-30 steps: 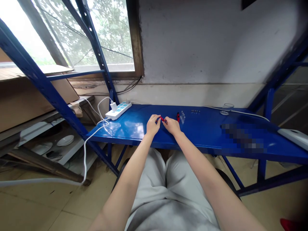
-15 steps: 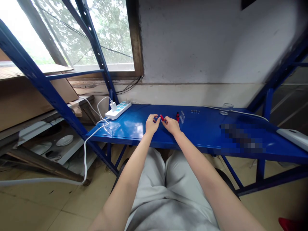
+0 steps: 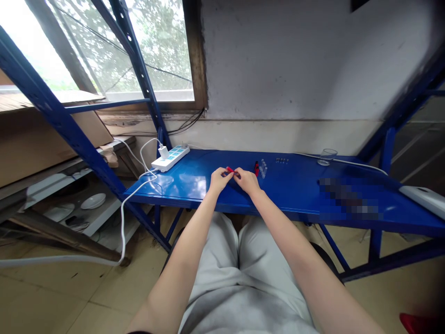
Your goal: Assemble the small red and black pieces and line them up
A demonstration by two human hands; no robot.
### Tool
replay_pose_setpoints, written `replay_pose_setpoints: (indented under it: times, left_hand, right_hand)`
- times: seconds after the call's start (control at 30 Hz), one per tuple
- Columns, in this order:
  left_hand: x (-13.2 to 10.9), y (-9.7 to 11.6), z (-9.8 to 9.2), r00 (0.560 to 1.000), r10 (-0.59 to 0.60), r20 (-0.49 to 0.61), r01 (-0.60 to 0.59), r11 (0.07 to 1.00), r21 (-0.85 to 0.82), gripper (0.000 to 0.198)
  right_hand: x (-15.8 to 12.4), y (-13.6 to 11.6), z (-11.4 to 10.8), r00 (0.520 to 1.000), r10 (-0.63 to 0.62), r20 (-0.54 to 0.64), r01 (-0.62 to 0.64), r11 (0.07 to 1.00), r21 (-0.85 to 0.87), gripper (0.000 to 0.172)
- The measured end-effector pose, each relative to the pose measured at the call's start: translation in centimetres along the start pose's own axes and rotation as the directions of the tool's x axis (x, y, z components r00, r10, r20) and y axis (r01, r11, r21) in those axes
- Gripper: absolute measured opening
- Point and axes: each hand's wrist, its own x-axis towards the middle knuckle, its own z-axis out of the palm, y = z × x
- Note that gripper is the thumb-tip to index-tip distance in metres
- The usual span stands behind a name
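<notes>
Both hands meet above the front part of the blue tabletop, pinching a small red stick-like piece (image 3: 230,170) whose exact kind I cannot make out. My left hand (image 3: 219,179) has its thumb and fingers closed at the left part of the piece. My right hand (image 3: 246,180) grips its right end, and the fingers there hide part of it. Just right of my right hand lie red and black small parts (image 3: 256,169). Beside those are several clear plastic pieces (image 3: 263,169). Farther right, several tiny metallic bits (image 3: 282,161) sit in a row.
A white power strip (image 3: 170,158) with a plugged-in charger and cable sits at the table's left. To the right are a clear glass (image 3: 327,157), a blurred-out dark object (image 3: 349,199) and a white device (image 3: 424,200). Blue metal posts (image 3: 142,79) frame the table.
The red piece has tilted to lie more level and shifted slightly left. My left fingers, apart from it before, have closed on it. My right hand keeps its grip.
</notes>
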Motion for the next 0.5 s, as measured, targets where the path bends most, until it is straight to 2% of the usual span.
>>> replay_pose_setpoints:
  times: [0.33, 0.5]
  left_hand:
    - [0.22, -0.42, 0.03, 0.998, -0.058, -0.029, 0.059, 0.998, 0.007, 0.021]
    - [0.26, -0.29, 0.03, 0.994, -0.074, -0.086, 0.079, 0.995, 0.055, 0.022]
  right_hand:
    - [-0.1, -0.2, -0.13, 0.998, -0.061, 0.003, 0.061, 0.997, 0.055, 0.027]
    - [-0.06, -0.12, -0.08, 0.997, -0.078, -0.011, 0.079, 0.994, 0.074, 0.028]
